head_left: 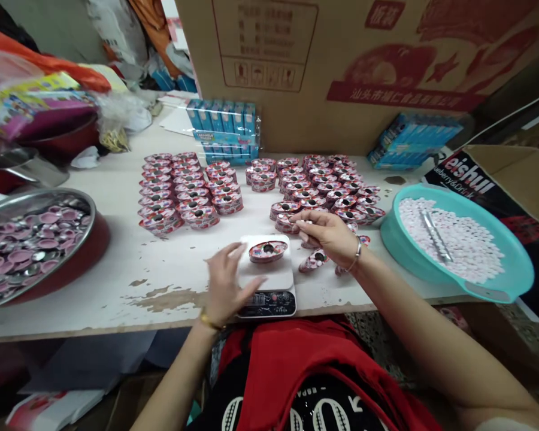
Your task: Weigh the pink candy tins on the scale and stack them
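A small oval red-and-pink printed container (pixel 268 252) with a dark round hole in its top stands on a white kitchen scale (pixel 276 280). My left hand (pixel 224 278) is at the scale's left side, fingers apart, holding nothing. To the right and above the scale, my right hand (pixel 326 233) has thumb and fingers pinched together. What they hold, if anything, is too small to make out. Beneath and beside that hand are more such containers, one of them a tilted container (pixel 314 260). Rows of these oval containers (pixel 200 216) stand at the left and right behind the scale.
At right stands a turquoise basin (pixel 399 251) of small pale candies with metal tongs (pixel 435 235). At left, a metal bowl (pixel 87 209) holds pink-and-silver caps. A big cardboard box (pixel 291 120) and blue wrapped packs (pixel 224 129) line the back. The table's front edge is close.
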`<state>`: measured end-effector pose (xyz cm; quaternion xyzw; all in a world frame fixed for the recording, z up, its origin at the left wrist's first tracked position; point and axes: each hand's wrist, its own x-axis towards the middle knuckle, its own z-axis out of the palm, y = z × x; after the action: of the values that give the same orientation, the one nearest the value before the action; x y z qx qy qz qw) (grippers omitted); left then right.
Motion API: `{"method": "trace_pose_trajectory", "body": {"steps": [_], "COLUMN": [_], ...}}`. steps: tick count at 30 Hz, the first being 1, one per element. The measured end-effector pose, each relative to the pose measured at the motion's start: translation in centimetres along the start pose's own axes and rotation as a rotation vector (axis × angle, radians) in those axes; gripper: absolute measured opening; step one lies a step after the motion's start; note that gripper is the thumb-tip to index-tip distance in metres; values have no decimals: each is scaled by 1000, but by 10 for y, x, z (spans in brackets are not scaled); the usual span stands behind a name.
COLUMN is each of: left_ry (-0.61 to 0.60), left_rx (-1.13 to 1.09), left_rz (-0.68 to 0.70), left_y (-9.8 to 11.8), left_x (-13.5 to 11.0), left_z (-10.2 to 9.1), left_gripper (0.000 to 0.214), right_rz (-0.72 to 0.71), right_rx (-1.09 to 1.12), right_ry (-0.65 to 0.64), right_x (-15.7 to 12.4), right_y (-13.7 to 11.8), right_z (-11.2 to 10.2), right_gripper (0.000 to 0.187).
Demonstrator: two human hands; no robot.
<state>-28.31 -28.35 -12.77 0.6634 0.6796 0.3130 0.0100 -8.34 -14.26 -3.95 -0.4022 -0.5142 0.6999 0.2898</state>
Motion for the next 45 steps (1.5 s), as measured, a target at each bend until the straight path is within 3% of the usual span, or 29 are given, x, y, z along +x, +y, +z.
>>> {"method": "trace_pose_trajectory", "body": {"steps": [3, 5, 10, 13, 16, 21, 25, 28, 30, 32, 35, 38, 42, 45], "left_ry": [-215, -252, -121, -128, -94, -94, -201, -220, -206, -163, -144, -269, -413, -427], "left_rx": [-19, -11, 178, 320, 414, 410, 461, 477, 476, 460, 362, 235, 156, 100], "left_rz": [131, 134, 35, 34, 50, 159, 154, 133, 134, 152, 225, 254, 228, 220], "left_y": [23, 19, -32, -61, -76, -61, -40, -29, -22, -14, 1, 16, 27, 26], "left_x": [40, 64, 115, 131, 142, 191, 244, 264, 264, 250, 210, 158, 100, 79], "left_z": [13, 20, 22, 23, 27, 46, 77, 90, 83, 63, 21, -11, -17, -11], "left_gripper": [61, 44, 34, 33, 36, 45, 29, 22, 25, 24, 18, 21, 29, 38], "right_rz": [7, 27, 53, 82, 86, 107, 144, 158, 149, 134, 131, 147, 209, 240], "right_rx": [65, 100, 181, 212, 259, 403, 617, 699, 712, 690, 590, 485, 449, 445], "right_ry": [51, 84, 207, 238, 265, 274, 280, 267, 287, 324, 338, 299, 146, 32], "right_x": [-10, -19, -40, -48, -54, -58, -60, -64, -70, -76, -85, -91, -93, -92], "right_y": [-2, -1, 8, 15, 20, 24, 27, 29, 29, 31, 36, 40, 41, 41], "right_z": [-13, -22, -48, -60, -65, -66, -65, -68, -73, -78, -84, -81, -63, -48], "right_gripper": [38, 37, 36, 36, 34, 29, 22, 16, 16, 18, 25, 25, 21, 24]}}
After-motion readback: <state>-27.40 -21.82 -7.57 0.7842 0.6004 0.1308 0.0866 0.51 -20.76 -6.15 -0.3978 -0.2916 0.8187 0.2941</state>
